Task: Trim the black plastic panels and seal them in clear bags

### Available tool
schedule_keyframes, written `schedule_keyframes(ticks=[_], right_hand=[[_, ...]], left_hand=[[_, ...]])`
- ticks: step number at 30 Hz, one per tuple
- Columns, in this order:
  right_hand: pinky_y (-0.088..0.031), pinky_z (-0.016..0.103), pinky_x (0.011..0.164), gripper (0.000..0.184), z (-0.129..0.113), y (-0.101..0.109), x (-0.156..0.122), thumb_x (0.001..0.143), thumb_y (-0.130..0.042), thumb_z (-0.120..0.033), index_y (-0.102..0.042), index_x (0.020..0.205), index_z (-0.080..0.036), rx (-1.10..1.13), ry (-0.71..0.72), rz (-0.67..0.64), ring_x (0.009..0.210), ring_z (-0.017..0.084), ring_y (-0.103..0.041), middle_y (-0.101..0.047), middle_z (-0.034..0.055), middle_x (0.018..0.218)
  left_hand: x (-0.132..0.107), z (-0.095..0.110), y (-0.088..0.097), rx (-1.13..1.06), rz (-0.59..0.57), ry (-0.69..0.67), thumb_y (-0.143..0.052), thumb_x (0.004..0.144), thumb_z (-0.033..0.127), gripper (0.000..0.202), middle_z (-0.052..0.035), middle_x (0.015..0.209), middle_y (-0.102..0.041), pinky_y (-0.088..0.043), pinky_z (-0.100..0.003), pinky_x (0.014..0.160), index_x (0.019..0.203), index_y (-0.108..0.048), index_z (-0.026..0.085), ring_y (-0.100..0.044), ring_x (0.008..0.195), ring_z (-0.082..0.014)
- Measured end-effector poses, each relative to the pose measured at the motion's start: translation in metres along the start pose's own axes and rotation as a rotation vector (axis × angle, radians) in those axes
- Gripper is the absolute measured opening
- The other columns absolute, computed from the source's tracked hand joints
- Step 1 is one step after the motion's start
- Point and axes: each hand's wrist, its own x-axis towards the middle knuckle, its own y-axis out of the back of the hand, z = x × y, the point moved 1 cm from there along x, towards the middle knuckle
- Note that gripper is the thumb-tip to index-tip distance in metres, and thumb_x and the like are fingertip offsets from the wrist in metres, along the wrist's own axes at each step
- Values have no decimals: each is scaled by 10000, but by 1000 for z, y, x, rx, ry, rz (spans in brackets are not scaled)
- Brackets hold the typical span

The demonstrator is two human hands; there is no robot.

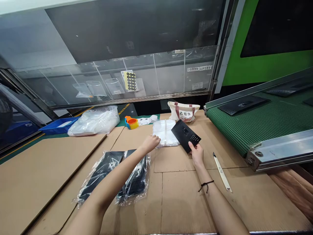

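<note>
Right hand pinching a black panel by its lower edge between thumb and fingers, tilting it over a stack of clear plastic bags so its face stays uncovered. Left hand, fingers together, touches the stack's left side. Bagged black panels lie nearer the front edge, on cardboard sheets padding the table.

Black perforated panel in the right hand; left hand just beside a stack of clear bags.
</note>
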Motion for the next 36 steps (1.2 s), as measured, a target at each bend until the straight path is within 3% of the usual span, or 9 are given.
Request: schedule_keyframes(ticks=[5,13,20,24,30,33,36], right_hand=[[-508,329,631,508,-2,-1,-1,645,-692,-622,-680,828,-148,-44,25,1,690,224,-648,-708,52,704],[-514,372,679,518,-12,-3,-7,677,-650,-628,-688,830,-134,-122,99,-15,735,265,-666,-736,112,775],[-523,358,769,508,-35,-12,-23,773,-577,-571,-682,971,-115,-178,249,-127,875,268,-679,-744,148,965],[-511,291,613,429,-52,-8,-31,807,-586,-528,-698,924,-131,-254,354,-233,673,207,-657,-741,93,814],[-382,240,419,361,-67,-5,-44,879,-536,-458,-684,941,-135,-380,540,-291,414,121,-491,-659,28,624],[-343,248,402,315,-69,-8,-47,885,-535,-424,-675,882,-141,-444,645,-301,359,110,-427,-598,7,539],[-355,255,426,291,-70,-10,-48,889,-532,-396,-650,765,-160,-498,743,-302,376,123,-458,-570,10,509]], left_hand=[[11,-4,-5,-63,47,94,-581,925,339,236,-67,1051,-638,-541,-391,811,1057,-618,146,-627,924,-188],[25,-7,-14,-254,47,69,-576,929,338,265,-69,1064,-636,-554,-376,782,1112,-601,148,-635,894,-179],[32,-7,-16,-374,21,136,-576,927,346,282,-83,1133,-622,-537,-417,847,1134,-599,157,-623,974,-203],[38,-12,-24,-470,-2,236,-585,922,352,308,-83,1137,-619,-546,-410,825,1156,-589,151,-627,961,-205],[43,-21,-30,-593,-49,395,-592,916,357,329,-84,1153,-611,-548,-414,824,1172,-582,149,-624,975,-217],[42,-21,-28,-636,-69,406,-585,922,357,321,-84,1138,-617,-551,-404,812,1167,-582,150,-629,955,-206],[40,-19,-25,-643,-101,382,-585,922,354,314,-82,1126,-621,-553,-398,803,1159,-585,148,-631,942,-200]])
